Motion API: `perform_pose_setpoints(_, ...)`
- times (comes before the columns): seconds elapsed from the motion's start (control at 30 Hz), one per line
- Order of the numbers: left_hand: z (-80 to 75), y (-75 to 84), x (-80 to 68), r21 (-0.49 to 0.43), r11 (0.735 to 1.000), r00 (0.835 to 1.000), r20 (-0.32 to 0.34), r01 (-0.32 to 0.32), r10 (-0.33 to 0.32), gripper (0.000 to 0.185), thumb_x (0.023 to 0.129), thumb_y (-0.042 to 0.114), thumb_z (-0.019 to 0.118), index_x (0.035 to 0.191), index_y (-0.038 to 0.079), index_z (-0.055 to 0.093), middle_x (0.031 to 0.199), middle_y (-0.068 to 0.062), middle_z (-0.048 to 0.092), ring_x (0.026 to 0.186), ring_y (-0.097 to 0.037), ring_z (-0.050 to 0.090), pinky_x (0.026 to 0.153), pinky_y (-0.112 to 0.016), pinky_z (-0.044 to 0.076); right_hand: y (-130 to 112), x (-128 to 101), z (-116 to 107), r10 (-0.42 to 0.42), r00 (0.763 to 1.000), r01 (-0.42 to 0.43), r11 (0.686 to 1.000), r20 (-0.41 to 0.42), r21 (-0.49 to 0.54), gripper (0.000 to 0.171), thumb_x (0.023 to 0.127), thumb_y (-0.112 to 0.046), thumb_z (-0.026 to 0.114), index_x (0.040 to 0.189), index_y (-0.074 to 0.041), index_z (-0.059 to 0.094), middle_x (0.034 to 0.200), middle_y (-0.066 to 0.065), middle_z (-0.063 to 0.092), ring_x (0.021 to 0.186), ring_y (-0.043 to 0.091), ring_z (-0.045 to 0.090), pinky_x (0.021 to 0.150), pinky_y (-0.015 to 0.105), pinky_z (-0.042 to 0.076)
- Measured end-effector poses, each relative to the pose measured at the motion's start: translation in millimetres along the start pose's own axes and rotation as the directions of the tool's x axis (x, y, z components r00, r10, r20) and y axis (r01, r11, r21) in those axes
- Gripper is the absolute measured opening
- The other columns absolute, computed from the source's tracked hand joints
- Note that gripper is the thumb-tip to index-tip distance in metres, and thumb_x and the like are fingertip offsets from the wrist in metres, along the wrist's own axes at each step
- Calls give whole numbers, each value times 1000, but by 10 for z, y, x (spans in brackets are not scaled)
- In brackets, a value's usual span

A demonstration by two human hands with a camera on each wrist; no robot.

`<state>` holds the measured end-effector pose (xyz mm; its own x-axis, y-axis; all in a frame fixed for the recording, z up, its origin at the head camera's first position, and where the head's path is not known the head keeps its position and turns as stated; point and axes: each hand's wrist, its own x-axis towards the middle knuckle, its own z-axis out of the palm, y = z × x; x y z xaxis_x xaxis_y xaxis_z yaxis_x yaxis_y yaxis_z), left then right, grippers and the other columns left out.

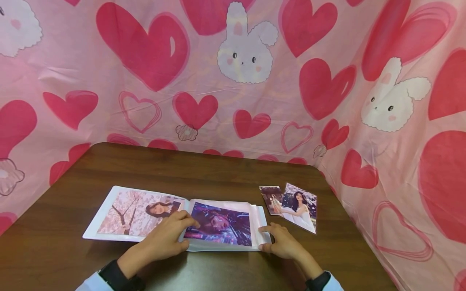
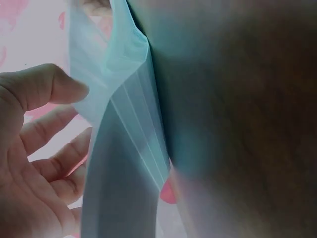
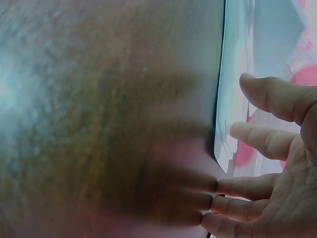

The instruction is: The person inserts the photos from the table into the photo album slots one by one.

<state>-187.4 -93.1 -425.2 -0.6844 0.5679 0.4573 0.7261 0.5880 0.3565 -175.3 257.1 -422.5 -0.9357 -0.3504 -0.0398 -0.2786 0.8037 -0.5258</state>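
An open photo album [image 1: 194, 246] lies on the table. Its left page holds a cherry-blossom photo [image 1: 125, 210]; on the right page is a purple neon-lit portrait photo [image 1: 225, 224]. My left hand [image 1: 165, 236] lies over the album's middle, fingertips at the left border of the purple photo and thumb apart from the fingers. At the right edge of the pages, my right hand [image 1: 282, 242] touches the sleeves with thumb and index finger spread. In the left wrist view the left hand [image 2: 39, 148] is beside the fanned clear sleeves [image 2: 141, 124]. The right hand [image 3: 277, 163] shows extended fingers.
Two loose photos lie right of the album: a white-dress portrait [image 1: 300, 208] partly covers a smaller, darker photo [image 1: 270, 198]. Brown wooden tabletop [image 1: 204, 176] surrounds them. A pink curtain [image 1: 204, 76] with hearts and rabbits hangs behind and at the sides.
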Motion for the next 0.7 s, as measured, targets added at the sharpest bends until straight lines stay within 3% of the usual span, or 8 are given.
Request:
perform_pose_setpoints(0.27,50,-3,-13,12,999,995,-90,-32,33,35,62,3,65,96,11,66,85,5,54,74,-9,50,58,-29,43,-3,6,8,10,1000,-10,1000,3,-2,45,76,-22,75,115,-3,62,125,37,42,110,57,38,86,69,31)
perform_pose_setpoints(0.7,36,55,12,-29,997,992,-101,76,-79,19,74,7,70,91,10,64,79,6,53,66,-6,47,56,-26,43,-14,2,12,26,1000,-26,999,15,27,45,78,-21,74,117,-2,60,127,42,36,114,61,32,84,72,29)
